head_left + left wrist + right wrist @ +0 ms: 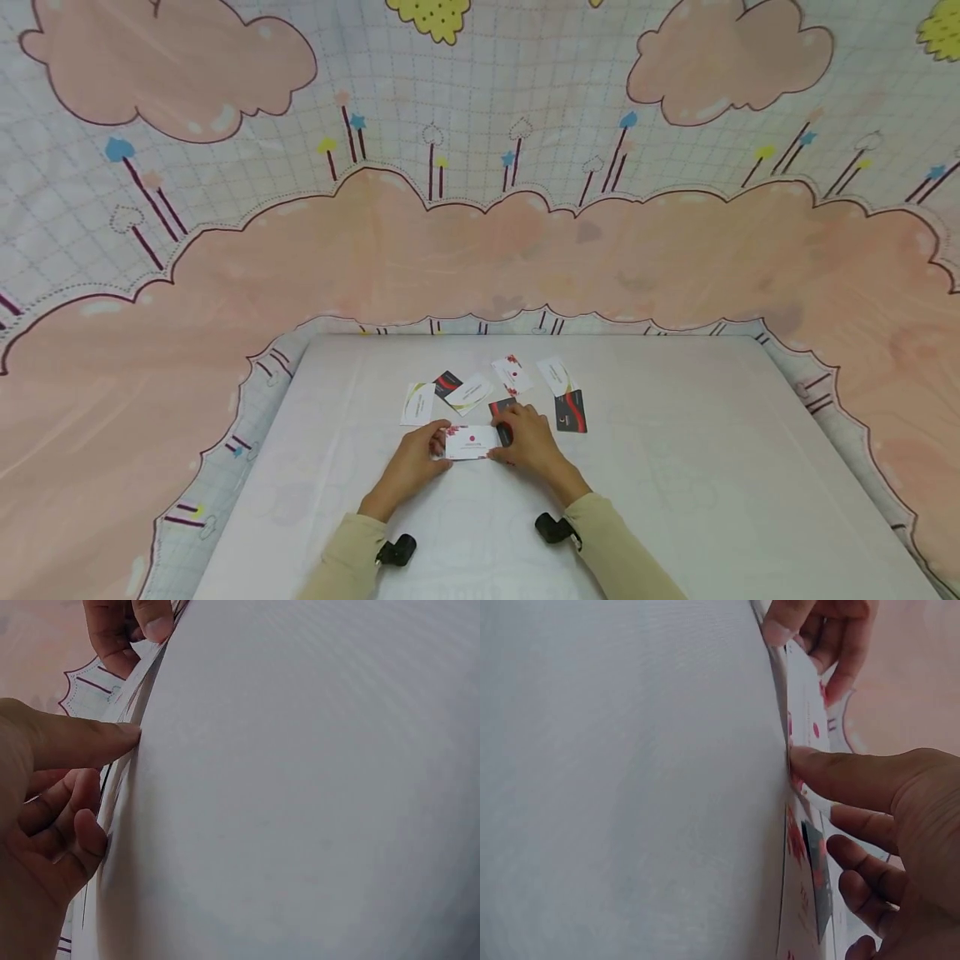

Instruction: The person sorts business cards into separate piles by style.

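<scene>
A white business card [471, 442] with red flowers at its corners lies flat between my two hands, low over the table. My left hand [414, 461] pinches its left end, thumb at the near corner and fingers at the far one. The right end is pinched by my right hand [531, 443]. In the right wrist view the thumb [821, 769] presses the card's near edge. A black and red card [501, 406] lies just beyond the right fingers, partly covered by them. Another flowered card [795, 892] shows below that thumb in the right wrist view.
More business cards lie beyond my hands: a white and green one [417, 404] at left, a white one [470, 393] overlapping a black one [447, 383], a flowered one [512, 376], and a white one [555, 376] above a black and red one [572, 412]. A patterned cloth [480, 258] hangs behind the white table [720, 467].
</scene>
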Motion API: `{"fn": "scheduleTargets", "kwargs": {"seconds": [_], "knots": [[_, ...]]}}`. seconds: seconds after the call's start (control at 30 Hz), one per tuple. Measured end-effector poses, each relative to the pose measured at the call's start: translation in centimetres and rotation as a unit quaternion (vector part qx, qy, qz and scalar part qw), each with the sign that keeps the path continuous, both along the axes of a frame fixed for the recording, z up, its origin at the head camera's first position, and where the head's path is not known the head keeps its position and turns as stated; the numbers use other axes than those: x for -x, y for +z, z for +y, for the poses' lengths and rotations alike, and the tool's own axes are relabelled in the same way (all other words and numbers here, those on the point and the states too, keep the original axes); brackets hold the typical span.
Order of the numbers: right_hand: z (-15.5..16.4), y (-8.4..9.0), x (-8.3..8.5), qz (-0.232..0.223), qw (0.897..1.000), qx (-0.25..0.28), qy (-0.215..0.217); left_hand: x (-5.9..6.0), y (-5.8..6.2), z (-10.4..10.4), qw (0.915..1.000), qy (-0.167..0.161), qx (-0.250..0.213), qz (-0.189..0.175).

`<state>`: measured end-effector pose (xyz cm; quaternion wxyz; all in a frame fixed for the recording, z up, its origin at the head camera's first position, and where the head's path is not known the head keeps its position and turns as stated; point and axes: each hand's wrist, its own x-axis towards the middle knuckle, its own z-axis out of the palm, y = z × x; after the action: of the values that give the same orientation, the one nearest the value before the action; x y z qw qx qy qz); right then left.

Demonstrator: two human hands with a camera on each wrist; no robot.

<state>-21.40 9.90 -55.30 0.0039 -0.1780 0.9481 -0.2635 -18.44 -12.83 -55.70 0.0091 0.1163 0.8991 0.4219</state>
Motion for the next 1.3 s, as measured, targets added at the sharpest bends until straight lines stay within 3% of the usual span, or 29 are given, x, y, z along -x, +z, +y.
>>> {"fn": "scheduleTargets", "kwargs": {"seconds": [0.3, 0.57, 0.77, 0.97, 1.17, 1.3], "knots": [[0.1, 1.2, -0.9, -0.035, 0.998, 0.056, 0.015, -0.4, 0.7, -0.4, 0.9995, 0.023, -0.017, 0.012], [0.5, 2.5, -1.6, -0.027, 0.996, 0.080, 0.035, -0.7, 1.8, -0.7, 0.9993, 0.004, -0.023, 0.028], [0.5, 2.6, -2.1, -0.025, 0.994, 0.102, 0.042, -1.2, 2.4, -1.1, 0.9998, 0.000, -0.016, 0.014], [0.2, 1.9, -2.6, -0.007, 0.991, 0.119, 0.059, -1.4, 2.4, -2.1, 0.9989, -0.036, -0.002, 0.029], [-0.3, 1.1, -3.1, 0.006, 0.995, 0.086, 0.053, -1.6, 2.3, -3.2, 0.9960, -0.071, 0.017, 0.051], [-0.6, 0.8, -3.5, 0.005, 0.996, 0.072, 0.053, -1.7, 1.9, -3.7, 0.9954, -0.079, 0.032, 0.044]]}}
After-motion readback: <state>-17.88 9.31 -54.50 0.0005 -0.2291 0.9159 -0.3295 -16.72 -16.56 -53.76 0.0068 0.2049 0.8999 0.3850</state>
